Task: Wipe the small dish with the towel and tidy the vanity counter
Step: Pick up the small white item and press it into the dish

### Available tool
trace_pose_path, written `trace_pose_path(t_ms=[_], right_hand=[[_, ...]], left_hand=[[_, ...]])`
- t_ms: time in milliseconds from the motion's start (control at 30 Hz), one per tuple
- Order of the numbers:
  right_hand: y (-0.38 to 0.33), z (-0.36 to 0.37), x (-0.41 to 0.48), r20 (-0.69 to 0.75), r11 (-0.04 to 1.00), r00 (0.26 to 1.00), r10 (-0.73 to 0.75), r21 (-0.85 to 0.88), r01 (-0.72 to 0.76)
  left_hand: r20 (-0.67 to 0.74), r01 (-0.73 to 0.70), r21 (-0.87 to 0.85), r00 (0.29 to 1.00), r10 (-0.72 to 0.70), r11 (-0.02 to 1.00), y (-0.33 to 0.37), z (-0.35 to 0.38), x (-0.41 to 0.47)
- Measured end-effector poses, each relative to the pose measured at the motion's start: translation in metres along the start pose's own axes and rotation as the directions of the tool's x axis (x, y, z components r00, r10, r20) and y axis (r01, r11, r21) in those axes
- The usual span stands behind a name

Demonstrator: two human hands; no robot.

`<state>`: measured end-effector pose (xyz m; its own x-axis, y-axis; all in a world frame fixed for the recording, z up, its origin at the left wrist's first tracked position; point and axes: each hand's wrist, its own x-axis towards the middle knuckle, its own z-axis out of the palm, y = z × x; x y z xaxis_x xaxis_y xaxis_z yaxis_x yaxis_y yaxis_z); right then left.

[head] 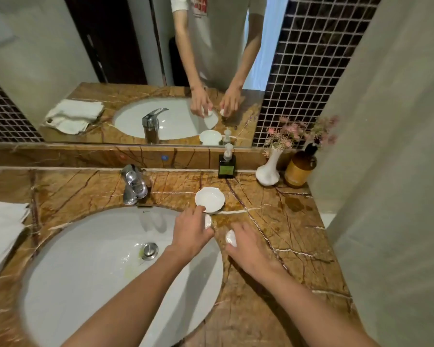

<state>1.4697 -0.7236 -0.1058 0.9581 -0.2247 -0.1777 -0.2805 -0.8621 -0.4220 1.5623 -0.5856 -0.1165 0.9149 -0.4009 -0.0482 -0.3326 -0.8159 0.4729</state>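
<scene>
Near edge, two bare forearms come in from the bottom, both cut off by the frame. Left hand (192, 232) sits over the right rim of the sink (90, 259), fingers curled round a small white object (207, 220) at the fingertips; mostly hidden, can't tell what it is. Right hand (247, 247) is on the marble counter (286, 234) just right of the sink, closed round a second small white object (231, 237), also mostly covered. Two such objects in all, one per hand.

Sink basin: one metal drain plug (149, 250), water streaks and a faint yellowish smear beside it.

Left edge: folded white towel (0, 231) on the counter, cut off by the frame, well apart from both hands.

Just beyond the left fingertips: one small white dish (209, 199), scalloped rim, upright on the counter. Nothing visible in it. Whether the index finger touches its rim, can't tell.

Behind the sink: one chrome faucet (133, 184).

Far right, against the ledge: one dark square pump bottle (227, 165), one white vase (268, 171) holding pink flowers, one amber pump bottle (300, 169) partly behind the blooms. Wet patch on the counter in front of the amber bottle.

Farthest: mirror (135, 71) repeating the counter, hands and torso.
</scene>
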Motion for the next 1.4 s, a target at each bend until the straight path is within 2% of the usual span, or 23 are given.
trace_pose_path(t_ms=[200, 467, 667, 933, 1200, 1400], right_hand=[[-0.012, -0.002, 0.054, 0.034, 0.996, 0.997, 0.069, 0.055, -0.071], [-0.009, 0.003, 0.098, 0.004, 0.993, 0.997, 0.083, 0.087, -0.083], [-0.009, 0.01, 0.118, -0.008, 0.994, 0.999, 0.037, 0.1, -0.036], [-0.007, 0.008, 0.134, -0.018, 0.993, 0.998, -0.061, 0.098, 0.062], [-0.015, 0.02, 0.145, -0.024, 0.972, 0.974, -0.223, -0.077, 0.221], [-0.016, 0.028, 0.152, -0.019, 0.958, 0.964, -0.265, -0.121, 0.26]], left_hand=[[-0.005, 0.004, 0.023, 1.0, -0.004, 1.0, -0.012, 0.001, 0.065], [0.064, -0.057, 0.11, 0.997, 0.05, 0.992, -0.013, 0.027, 0.096], [0.069, -0.05, 0.071, 0.997, 0.045, 0.996, -0.016, 0.032, 0.098], [0.01, -0.161, -0.017, 0.987, 0.162, 0.987, -0.032, 0.032, 0.084], [0.005, -0.078, -0.104, 0.997, 0.079, 0.992, -0.041, 0.029, 0.073], [-0.026, -0.072, -0.159, 0.997, 0.069, 0.985, -0.041, 0.031, 0.073]])
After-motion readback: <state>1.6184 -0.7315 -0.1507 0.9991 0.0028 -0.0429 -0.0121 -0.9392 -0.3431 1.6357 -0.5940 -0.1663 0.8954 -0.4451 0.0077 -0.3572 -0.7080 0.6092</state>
